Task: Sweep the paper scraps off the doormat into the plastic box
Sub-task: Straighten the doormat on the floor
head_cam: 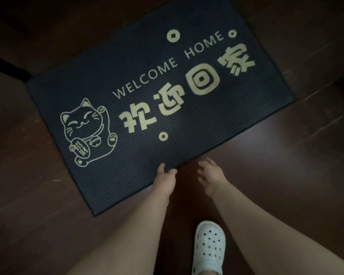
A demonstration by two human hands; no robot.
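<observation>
Fingers of the left hand (165, 176) curl at the near edge of the doormat (131, 155), with the thumb laid on its ribbed top, pinching that edge just below the frame's centre. Just to the right, the right hand (212, 175) hangs over the floor (286, 155), fingers loosely spread and holding nothing, its fingertips close to the mat's edge but apart from it. Both bare forearms run down to the bottom of the frame. The doormat lies flat and slanted across the middle of the frame. It is dark blue, with a pale waving cat (87, 132) at its left end and the words WELCOME HOME and large Chinese characters running toward the upper right. A white perforated clog (209, 247) stands on the dark wooden floor at bottom centre, between the forearms. A black strip (10, 66) crosses the upper left.
</observation>
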